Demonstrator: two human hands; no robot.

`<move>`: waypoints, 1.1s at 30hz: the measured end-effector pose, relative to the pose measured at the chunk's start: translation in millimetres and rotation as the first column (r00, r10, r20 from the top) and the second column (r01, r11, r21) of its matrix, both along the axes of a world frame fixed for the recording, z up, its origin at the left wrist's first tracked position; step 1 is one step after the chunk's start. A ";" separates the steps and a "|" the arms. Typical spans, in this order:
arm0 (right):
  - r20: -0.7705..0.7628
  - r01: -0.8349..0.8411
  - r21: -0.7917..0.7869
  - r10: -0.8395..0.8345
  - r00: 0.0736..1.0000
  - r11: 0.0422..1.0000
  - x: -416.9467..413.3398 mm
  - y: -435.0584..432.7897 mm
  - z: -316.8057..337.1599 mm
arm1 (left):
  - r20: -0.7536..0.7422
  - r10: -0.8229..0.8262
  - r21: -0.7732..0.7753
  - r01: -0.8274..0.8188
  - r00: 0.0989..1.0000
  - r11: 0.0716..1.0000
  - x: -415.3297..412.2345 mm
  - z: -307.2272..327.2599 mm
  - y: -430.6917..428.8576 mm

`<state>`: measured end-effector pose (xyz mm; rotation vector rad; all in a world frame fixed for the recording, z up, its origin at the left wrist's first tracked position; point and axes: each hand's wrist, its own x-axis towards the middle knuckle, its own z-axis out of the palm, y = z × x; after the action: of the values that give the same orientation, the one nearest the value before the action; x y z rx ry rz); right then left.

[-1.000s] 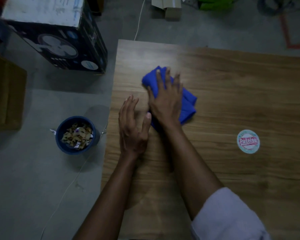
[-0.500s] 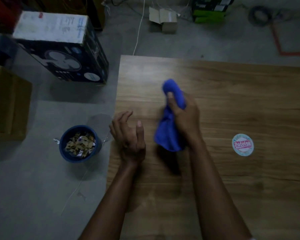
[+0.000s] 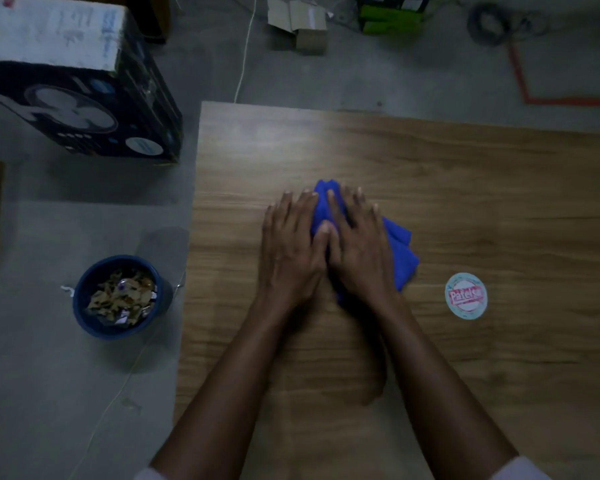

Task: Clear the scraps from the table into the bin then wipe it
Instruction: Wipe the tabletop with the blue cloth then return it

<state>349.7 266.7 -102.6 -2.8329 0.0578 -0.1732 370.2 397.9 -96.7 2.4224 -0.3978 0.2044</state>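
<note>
Scraps point(image 3: 122, 297) fill blue bin point(image 3: 84, 317); left hand point(image 3: 288, 252) lies flat against right hand point(image 3: 359, 252) pressing cloth point(image 3: 401, 252).

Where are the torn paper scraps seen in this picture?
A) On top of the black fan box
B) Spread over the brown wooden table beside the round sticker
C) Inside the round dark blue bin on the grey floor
C: the torn paper scraps lie heaped inside the round dark blue bin, which stands on the grey floor left of the brown wooden table.
</note>
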 end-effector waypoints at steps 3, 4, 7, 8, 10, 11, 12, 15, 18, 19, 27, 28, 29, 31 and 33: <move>-0.040 0.257 -0.073 -0.260 0.965 0.964 35.1 -73.5 0.5 | -0.061 -0.073 -0.012 0.072 0.995 0.997 16.9 5.8 -36.0; -0.042 0.414 -0.052 -0.416 0.908 0.909 45.6 -93.2 4.3 | -0.102 -0.071 -0.018 0.070 0.992 0.997 20.4 7.1 -44.7; -0.100 0.701 -0.004 -0.698 0.709 0.713 66.3 -84.6 15.8 | -0.173 -0.027 -0.059 0.017 0.985 0.998 25.6 5.0 -59.0; -0.074 0.650 -0.019 -0.650 0.757 0.759 65.3 -61.9 15.1 | -0.165 -0.013 -0.073 0.001 0.986 0.997 26.4 3.5 -60.7; 0.001 0.400 -0.109 -0.402 0.916 0.910 51.2 -18.5 7.7 | -0.155 0.018 -0.126 -0.038 0.988 0.991 29.4 -0.4 -64.0; -0.025 0.254 -0.121 -0.259 0.966 0.960 45.1 -14.0 5.3 | -0.156 0.034 -0.156 -0.059 0.987 0.986 30.6 -1.8 -64.8; -0.065 0.148 -0.081 -0.154 0.986 0.986 44.3 -22.3 4.8 | -0.156 0.044 -0.170 -0.071 0.987 0.983 31.1 -2.3 -65.1; -0.101 0.116 0.056 -0.110 0.989 0.992 51.3 -82.1 4.8 | -0.134 0.020 -0.079 -0.030 0.991 0.996 28.5 -0.9 -69.2; -0.128 0.426 0.051 -0.417 0.900 0.903 58.7 -145.4 6.2 | -0.140 0.009 0.000 -0.009 0.990 1.000 26.1 -1.8 -71.7; -0.135 0.534 0.058 -0.523 0.841 0.844 62.8 -161.3 7.4 | -0.131 0.010 -0.003 -0.011 0.991 1.000 26.3 -2.8 -71.1; -0.147 0.406 0.064 -0.394 0.907 0.912 119.8 -100.2 12.3 | -0.168 0.075 -0.274 -0.120 0.983 0.954 31.9 1.7 -59.5; -0.144 0.326 0.071 -0.313 0.939 0.943 126.8 -78.4 13.6 | -0.213 0.092 -0.349 -0.163 0.973 0.923 34.4 4.0 -55.8; -0.148 0.246 0.087 -0.232 0.961 0.965 133.5 -54.4 15.1 | -0.260 0.106 -0.413 -0.210 0.960 0.886 36.7 7.1 -50.2; -0.167 0.113 0.086 -0.097 0.981 0.990 144.5 -8.7 17.7 | -0.324 0.159 -0.477 -0.307 0.932 0.824 37.1 15.4 -40.0; -0.185 0.025 0.067 -0.013 0.983 0.997 155.2 28.7 16.4 | -0.341 0.239 -0.480 -0.387 0.909 0.787 34.5 21.6 -24.2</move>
<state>504.9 295.4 -86.1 -2.7721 0.1286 0.0868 404.7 373.8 -75.1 1.8968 0.1837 0.1143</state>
